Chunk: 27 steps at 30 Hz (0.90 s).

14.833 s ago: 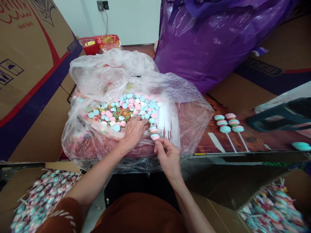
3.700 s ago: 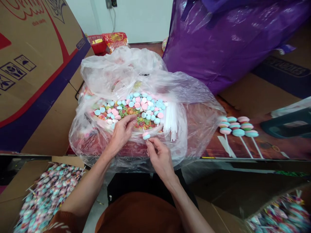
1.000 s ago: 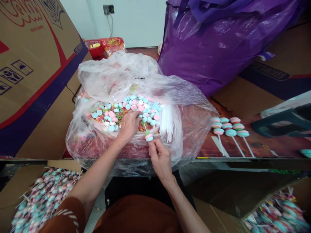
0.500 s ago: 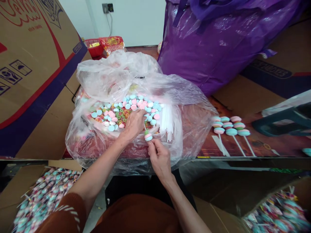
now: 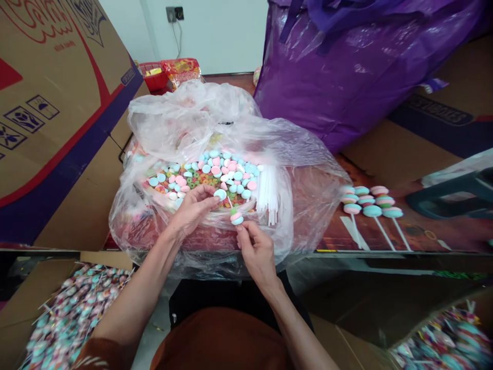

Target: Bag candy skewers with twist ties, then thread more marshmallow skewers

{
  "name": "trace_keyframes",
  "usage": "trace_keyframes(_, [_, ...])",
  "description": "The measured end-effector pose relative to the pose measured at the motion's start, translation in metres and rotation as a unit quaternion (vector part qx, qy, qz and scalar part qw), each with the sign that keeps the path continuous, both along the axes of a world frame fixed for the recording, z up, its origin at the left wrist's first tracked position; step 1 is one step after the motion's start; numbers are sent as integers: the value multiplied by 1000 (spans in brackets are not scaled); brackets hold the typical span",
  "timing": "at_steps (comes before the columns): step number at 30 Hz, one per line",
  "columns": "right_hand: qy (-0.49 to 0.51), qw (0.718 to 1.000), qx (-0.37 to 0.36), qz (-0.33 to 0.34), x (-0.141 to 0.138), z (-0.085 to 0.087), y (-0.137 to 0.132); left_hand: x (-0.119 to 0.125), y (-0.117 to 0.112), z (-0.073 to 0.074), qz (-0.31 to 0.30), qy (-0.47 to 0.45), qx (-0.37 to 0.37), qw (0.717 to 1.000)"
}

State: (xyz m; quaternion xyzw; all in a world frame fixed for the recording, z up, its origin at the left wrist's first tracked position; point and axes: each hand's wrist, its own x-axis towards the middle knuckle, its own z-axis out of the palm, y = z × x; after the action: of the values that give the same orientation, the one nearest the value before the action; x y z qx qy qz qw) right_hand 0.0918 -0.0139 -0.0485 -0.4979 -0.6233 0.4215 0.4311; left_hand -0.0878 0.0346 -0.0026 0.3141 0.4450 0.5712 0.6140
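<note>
Between the fingers of my left hand [image 5: 196, 206] is a pale blue marshmallow [image 5: 220, 195], just left of the stick's upper end. My right hand [image 5: 258, 252] pinches a white stick [image 5: 230, 202] below the pieces threaded on it: a blue-and-pink marshmallow [image 5: 236, 218] with a green gummy ring [image 5: 233, 210] above. The bare stick end points up and away from me. Beyond both hands lie loose pink, white and blue marshmallows [image 5: 231, 167] and small coloured gummy rings [image 5: 198, 179] on a clear plastic bag [image 5: 154, 246]. A bundle of white sticks [image 5: 267, 192] lies to their right.
Finished marshmallow skewers [image 5: 372, 208] lie on the table's right side. A purple bag [image 5: 346, 77] stands behind, and a large carton [image 5: 57, 128] rises at left. Below the table edge are boxes of wrapped candies [image 5: 73, 308] left and wrapped sweets [image 5: 447, 339] right.
My left hand has come back from the marshmallow pile, moving left and toward me, and now holds a blue marshmallow. My right hand keeps its pinch on the stick; the view shifted slightly.
</note>
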Motion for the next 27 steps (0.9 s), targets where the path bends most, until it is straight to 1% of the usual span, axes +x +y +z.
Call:
trace_keyframes(5, [0,1000,16,20,-1,-1,1,2,-4,-4,-31,18,10,999])
trace_keyframes(8, [-9,1000,23,17,-1,-1,1,0,-5,-8,-43,36,11,998])
trace_keyframes(10, [-17,1000,23,4,0,1,1,0,-5,-10,-32,42,15,999])
trace_keyframes(12, [-18,1000,23,-4,1,3,-2,1,-4,-10,-6,53,22,998])
trace_keyframes(14, [-15,1000,26,0,1,7,-5,3,-4,-10,25,74,31,996])
trace_keyframes(16, [-15,999,33,10,1,11,-8,5,-3,-10,44,101,43,993])
trace_keyframes(22, [-21,999,31,14,-3,14,-10,11,-6,-12,58,166,85,981])
trace_keyframes(27, [-32,999,19,36,-3,15,-7,13,-9,-23,77,210,104,969])
